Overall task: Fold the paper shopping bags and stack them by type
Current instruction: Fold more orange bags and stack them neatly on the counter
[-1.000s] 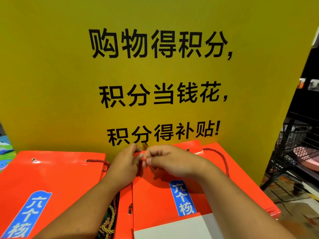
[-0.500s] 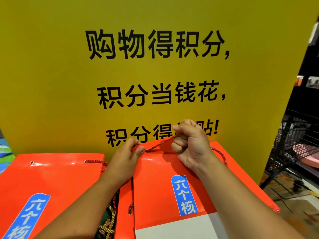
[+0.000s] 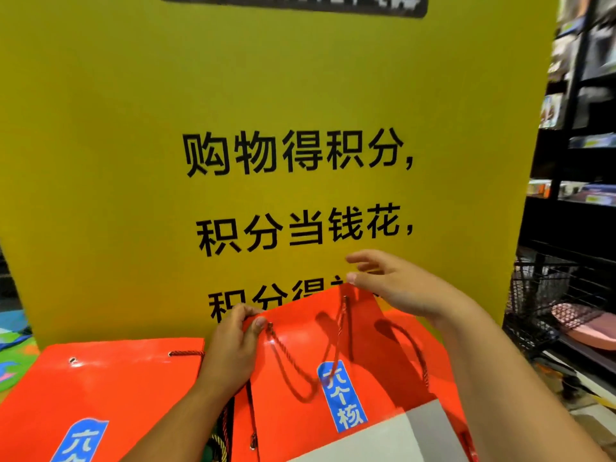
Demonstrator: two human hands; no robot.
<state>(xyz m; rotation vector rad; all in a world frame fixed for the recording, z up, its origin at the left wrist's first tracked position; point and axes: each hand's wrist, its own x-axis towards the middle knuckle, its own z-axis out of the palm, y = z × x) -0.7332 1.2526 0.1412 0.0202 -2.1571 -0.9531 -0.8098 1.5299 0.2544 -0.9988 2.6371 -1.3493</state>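
Two orange paper bags show in the lower part of the frame: one lies flat at the lower left (image 3: 116, 388), and the other, the held bag (image 3: 300, 315), stands tilted at lower centre in front of the yellow sign (image 3: 133, 161). The left hand (image 3: 233, 348) pinches the held bag's upper left corner, thumb on the glossy front and fingers curled behind. The right hand (image 3: 400, 288) is at the upper right corner with its fingers spread and mostly straight; only a fingertip appears to touch the rim, so it grasps nothing. A twisted rope handle (image 3: 286, 355) hangs slack down the front, beside the blue label (image 3: 343, 398). The bag is probably light, and stiff enough to hold its flat shape. Its coated face looks slippery, so a grip is likely to be surest at the reinforced top rim near the eyelets, one hand at each corner. The loose cord could catch or bunch between bags, so it likely wants tucking flat before the bag goes on the matching one at the lower left. A wire basket (image 3: 546, 295) sits at the right edge
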